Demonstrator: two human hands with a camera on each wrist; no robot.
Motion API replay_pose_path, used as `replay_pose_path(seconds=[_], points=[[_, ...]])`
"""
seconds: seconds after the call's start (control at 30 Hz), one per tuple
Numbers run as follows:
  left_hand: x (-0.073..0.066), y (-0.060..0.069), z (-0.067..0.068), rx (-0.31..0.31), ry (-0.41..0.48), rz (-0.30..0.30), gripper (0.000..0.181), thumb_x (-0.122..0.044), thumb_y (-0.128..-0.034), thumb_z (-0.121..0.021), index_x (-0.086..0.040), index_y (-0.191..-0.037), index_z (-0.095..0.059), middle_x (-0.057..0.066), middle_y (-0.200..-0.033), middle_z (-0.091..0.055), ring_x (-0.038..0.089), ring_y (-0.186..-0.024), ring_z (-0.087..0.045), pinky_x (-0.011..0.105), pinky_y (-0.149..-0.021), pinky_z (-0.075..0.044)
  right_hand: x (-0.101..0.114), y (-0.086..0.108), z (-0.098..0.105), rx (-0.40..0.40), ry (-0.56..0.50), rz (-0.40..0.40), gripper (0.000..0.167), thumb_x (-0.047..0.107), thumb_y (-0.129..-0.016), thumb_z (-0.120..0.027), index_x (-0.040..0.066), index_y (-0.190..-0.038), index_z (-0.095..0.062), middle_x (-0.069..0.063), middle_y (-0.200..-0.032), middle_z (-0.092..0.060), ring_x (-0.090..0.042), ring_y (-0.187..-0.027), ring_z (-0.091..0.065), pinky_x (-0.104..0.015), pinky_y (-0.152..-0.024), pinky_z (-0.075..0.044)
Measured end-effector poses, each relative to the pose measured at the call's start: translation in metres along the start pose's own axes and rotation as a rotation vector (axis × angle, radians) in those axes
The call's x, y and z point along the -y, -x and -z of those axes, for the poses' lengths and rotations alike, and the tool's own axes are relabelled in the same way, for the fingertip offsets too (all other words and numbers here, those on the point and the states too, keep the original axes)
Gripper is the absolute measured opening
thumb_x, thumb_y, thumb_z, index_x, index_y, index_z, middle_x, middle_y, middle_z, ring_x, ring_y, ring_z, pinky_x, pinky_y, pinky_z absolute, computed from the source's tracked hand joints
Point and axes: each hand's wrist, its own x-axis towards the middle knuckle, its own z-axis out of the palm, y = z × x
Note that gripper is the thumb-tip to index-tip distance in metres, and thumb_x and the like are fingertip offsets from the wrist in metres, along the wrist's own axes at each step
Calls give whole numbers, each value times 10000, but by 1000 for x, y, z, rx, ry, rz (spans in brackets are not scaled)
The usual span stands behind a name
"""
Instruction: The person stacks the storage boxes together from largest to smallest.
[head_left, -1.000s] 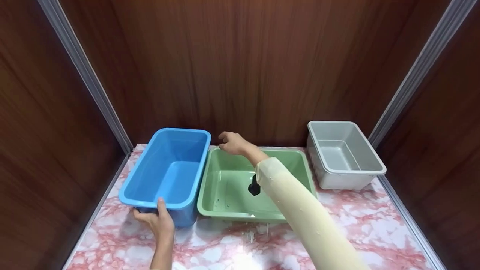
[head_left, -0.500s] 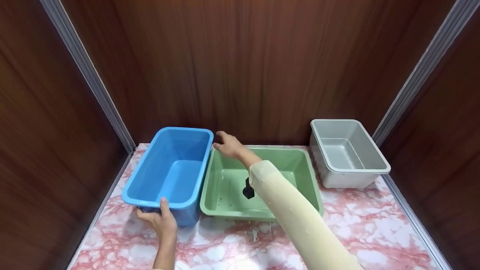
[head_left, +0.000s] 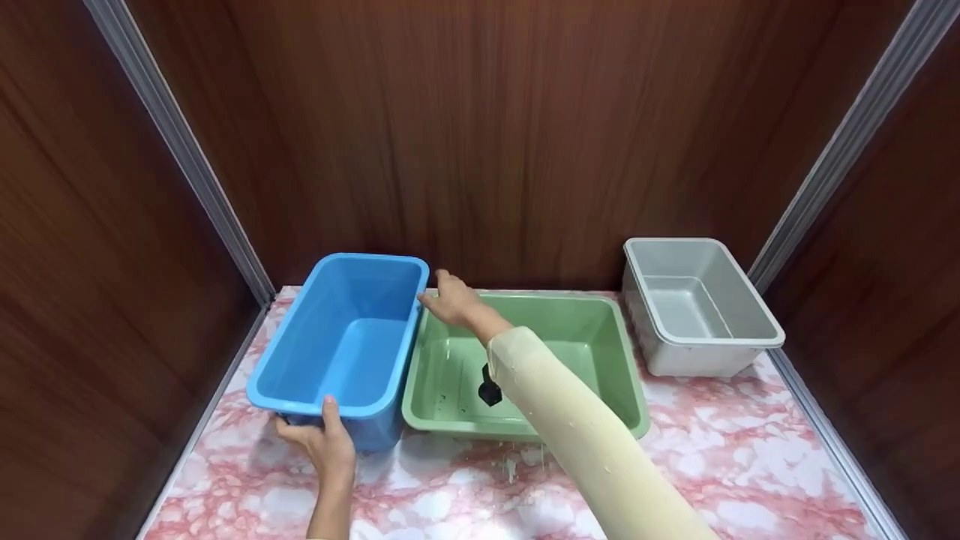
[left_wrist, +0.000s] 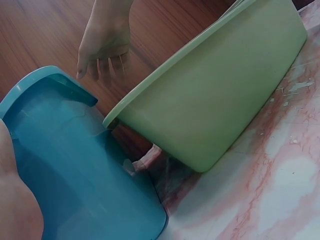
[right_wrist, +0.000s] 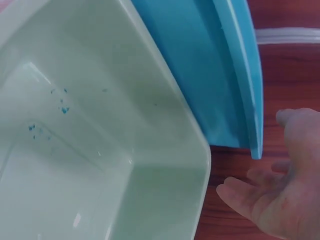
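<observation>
A deep blue plastic tub [head_left: 367, 411] stands at the left on the marbled surface. My left hand [head_left: 328, 450] grips its near rim, thumb over the edge and fingers below. Beside its far right corner is my right hand [head_left: 454, 301], reaching across the green tub [head_left: 472, 429]. In the right wrist view the right hand [right_wrist: 287, 192] has loosely bent fingers and a gap separates it from the blue tub [right_wrist: 200, 65]. The left wrist view shows the two tubs close together, the green tub [left_wrist: 220, 85] partly raised in that angle.
A grey tub [head_left: 709, 343] stands at the back right. Dark wood panels [head_left: 525, 150] enclose the back and sides. A black piece [head_left: 490, 394] shows beside my right sleeve. Small dark specks [right_wrist: 64, 109] dot the green tub's inside. The surface has white marks [head_left: 510, 469].
My right hand has come slightly down and left toward the blue tub's far right corner. My left hand keeps its grip. The whole view has shifted slightly.
</observation>
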Motion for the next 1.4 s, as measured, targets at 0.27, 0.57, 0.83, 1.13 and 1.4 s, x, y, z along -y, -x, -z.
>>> replay_pose_path(seconds=[0.27, 0.57, 0.83, 1.13, 1.4], points=[[21, -8, 6, -25, 12, -4, 862, -153, -910, -618, 0, -1473, 16, 264, -1506, -11, 396, -1360, -168, 433, -1134, -130, 8, -2, -13, -25, -60, -2, 732, 417, -969, -558, -20, -1485, -279, -176, -1446, -431, -269, -1298, -442, -390, -1037, -376], [44, -16, 12, -53, 10, -21, 851, -138, -908, -619, -64, -1490, -2, 222, -1516, -75, 354, -1351, -218, 423, -1131, -159, 15, -11, -25, -45, -196, 5, 756, 331, -956, -603, -47, -1488, -222, -212, -1440, -422, -287, -1290, -447, -386, -1024, -387], [41, -14, 21, -50, 19, -20, 839, -105, -899, -601, -26, -1476, 4, 244, -1503, -66, 373, -1337, -212, 415, -1124, -164, 16, -11, -45, -42, -500, -60, 765, 231, -900, -696, -20, -1461, -241, -209, -1394, -446, -292, -1223, -496, -401, -931, -466], [39, -13, 14, -39, 63, -59, 805, -48, -887, -599, -6, -1463, -38, 228, -1502, -97, 361, -1337, -232, 385, -1104, -202, 11, -8, -52, -37, -607, -85, 662, 160, -916, -573, 13, -1467, -237, -203, -1282, -488, -218, -791, -598, -503, -730, -520], [12, 2, 9, -39, 31, -100, 760, -48, -888, -602, 62, -1423, -73, 303, -1466, -137, 416, -1316, -255, 406, -1099, -208, 7, -6, -57, -99, -614, -95, 575, 142, -916, -574, 4, -1415, -324, -191, -1198, -528, -215, -730, -601, -511, -697, -528]])
